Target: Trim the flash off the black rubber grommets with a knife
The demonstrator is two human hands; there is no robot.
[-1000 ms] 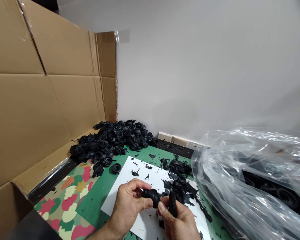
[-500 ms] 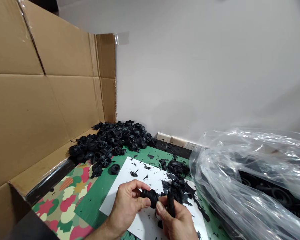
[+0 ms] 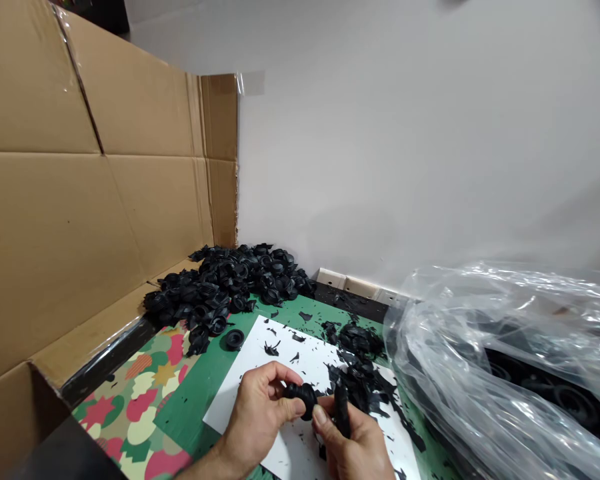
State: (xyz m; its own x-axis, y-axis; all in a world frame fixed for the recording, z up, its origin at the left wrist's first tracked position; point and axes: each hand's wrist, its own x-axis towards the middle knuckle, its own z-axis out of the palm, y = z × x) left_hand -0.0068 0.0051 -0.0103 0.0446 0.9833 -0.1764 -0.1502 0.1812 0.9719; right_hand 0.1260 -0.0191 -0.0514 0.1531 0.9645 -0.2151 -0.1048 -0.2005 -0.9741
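Between the thumb and fingers of my left hand (image 3: 257,415) is a small black ribbed rubber boot (image 3: 307,399). My right hand (image 3: 356,441) is closed around a dark stick-like tool (image 3: 341,408) that points upward from the fist; its working end cannot be made out. The right thumb and fingertip meet the right side of the boot. Both hands are above a white sheet (image 3: 240,387) sprinkled with black scraps. To the right of the boot lies a heap of black rubber trimmings (image 3: 365,383).
A big pile of black ribbed rubber pieces (image 3: 230,277) sits at the back left, with one loose ring-shaped piece (image 3: 234,340) in front. Cardboard (image 3: 145,200) walls the left side. Clear plastic bagging (image 3: 430,347) with black parts inside bounds the right. Sockets (image 3: 360,287) line the wall.
The whole view has shifted slightly, so the scene sits a little further right and lower. The boot has turned slightly in my fingers; both hands keep their holds.
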